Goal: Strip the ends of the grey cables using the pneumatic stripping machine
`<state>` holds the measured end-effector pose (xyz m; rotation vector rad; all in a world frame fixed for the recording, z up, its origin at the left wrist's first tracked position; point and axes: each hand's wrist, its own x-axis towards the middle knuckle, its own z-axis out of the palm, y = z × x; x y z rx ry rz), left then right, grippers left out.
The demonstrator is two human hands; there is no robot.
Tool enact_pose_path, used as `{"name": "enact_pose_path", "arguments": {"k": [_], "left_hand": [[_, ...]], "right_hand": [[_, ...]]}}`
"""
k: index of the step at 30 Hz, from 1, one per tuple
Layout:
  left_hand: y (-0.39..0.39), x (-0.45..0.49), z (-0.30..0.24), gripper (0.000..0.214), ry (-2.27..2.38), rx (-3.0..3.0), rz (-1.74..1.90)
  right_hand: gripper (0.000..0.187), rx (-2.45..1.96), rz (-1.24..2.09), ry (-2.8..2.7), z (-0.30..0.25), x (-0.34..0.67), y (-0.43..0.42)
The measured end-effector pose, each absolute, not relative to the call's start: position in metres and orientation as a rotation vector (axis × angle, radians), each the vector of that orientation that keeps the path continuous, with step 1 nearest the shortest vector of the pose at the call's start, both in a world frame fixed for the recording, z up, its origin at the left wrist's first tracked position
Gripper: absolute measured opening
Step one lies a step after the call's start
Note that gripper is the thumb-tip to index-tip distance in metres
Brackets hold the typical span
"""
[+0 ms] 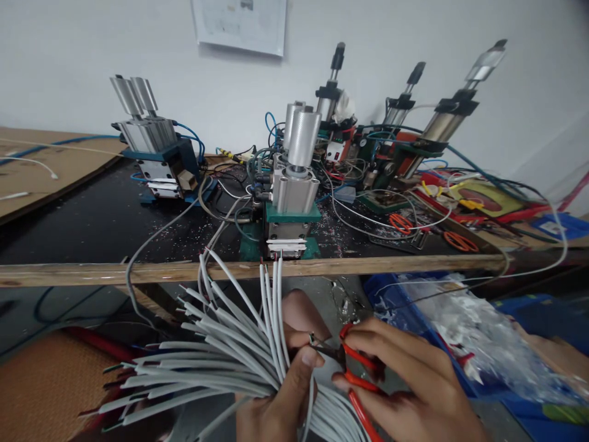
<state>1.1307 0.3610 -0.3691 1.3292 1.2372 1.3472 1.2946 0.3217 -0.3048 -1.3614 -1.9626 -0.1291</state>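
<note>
My left hand point(280, 393) is closed round a thick bundle of grey cables point(216, 362) that fans out to the left and upward, ends stripped. My right hand point(409, 387) grips red-handled scissors point(356, 374), its fingers through the loops. The scissor tips point(317, 344) point left at a cable end beside my left thumb. Both hands sit below the wooden front edge of the bench point(138, 271).
A pneumatic press on a green base point(294, 202) stands at the bench edge straight ahead, another on a blue base point(156, 153) to the left, more cylinders point(442, 116) behind right. Orange scissors point(460, 240) and tangled wires lie right. A blue bin of white scraps point(460, 325) sits lower right.
</note>
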Motion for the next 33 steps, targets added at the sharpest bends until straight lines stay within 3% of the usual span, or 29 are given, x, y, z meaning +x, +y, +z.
{"name": "enact_pose_path", "arguments": {"k": [5, 10, 13, 17, 20, 26, 33], "left_hand": [[0.361, 1.134, -0.363, 0.019, 1.192, 1.224, 1.354], [0.362, 1.139, -0.356, 0.052, 1.088, 0.870, 1.209], [0.362, 1.140, -0.356, 0.057, 1.109, 0.759, 1.183], [0.363, 1.135, -0.360, 0.058, 1.183, 0.893, 1.167], [0.364, 1.130, -0.363, 0.062, 1.298, 1.085, 1.119], [0.363, 1.128, -0.372, 0.031, 1.239, 1.301, 1.220], [0.355, 1.130, -0.360, 0.025, 1.232, 1.483, 1.386]], "right_hand": [[0.010, -1.325, -0.084, -1.978, -0.307, 1.299, 0.322], [0.015, -1.304, -0.007, -1.990, -0.311, 1.303, 0.324], [0.016, -1.286, -0.014, -2.003, -0.312, 1.304, 0.326], [0.009, -1.297, -0.085, -2.059, -0.307, 1.308, 0.328], [0.015, -1.301, -0.123, -2.125, -0.301, 1.312, 0.329], [0.019, -1.334, -0.266, -2.166, -0.302, 1.315, 0.325], [0.019, -1.360, -0.307, -2.206, -0.303, 1.314, 0.320]]}}
